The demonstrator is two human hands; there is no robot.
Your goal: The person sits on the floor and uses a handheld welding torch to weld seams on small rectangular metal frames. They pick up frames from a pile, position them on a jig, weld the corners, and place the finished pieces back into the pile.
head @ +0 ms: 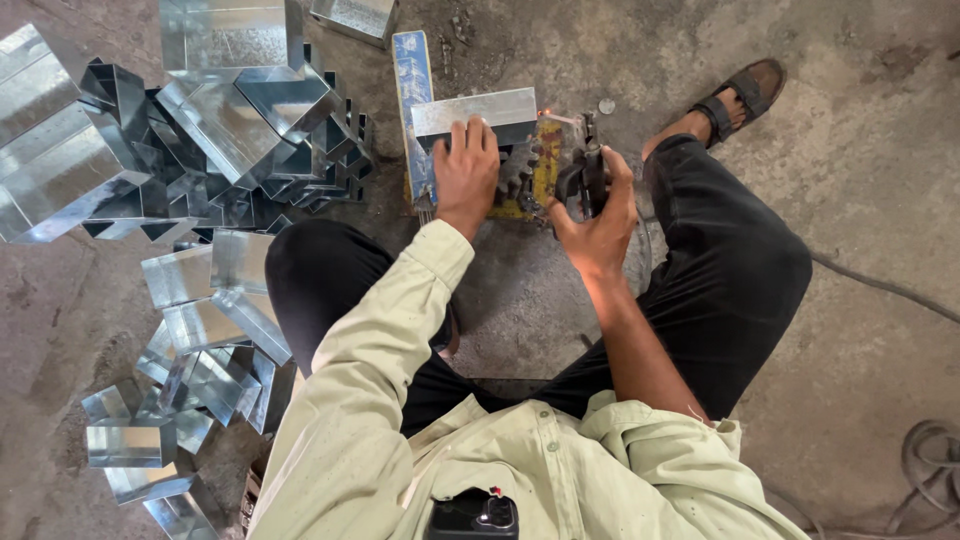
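Top centre of frame: left hand (466, 170) pressed flat, fingers spread, on a folded sheet-metal piece (478, 112) lying across a yellow, rust-stained block (540, 175) on the concrete floor (860, 200). Just to its right — right hand (598, 215) clamped around a dark tool (585, 170), small spark at the tool's tip near the metal edge. Blue bar (412, 90) standing beside the piece. Left half of frame — heaps of shiny galvanised channel pieces (200, 130). Sandalled foot (745, 92) upper right.
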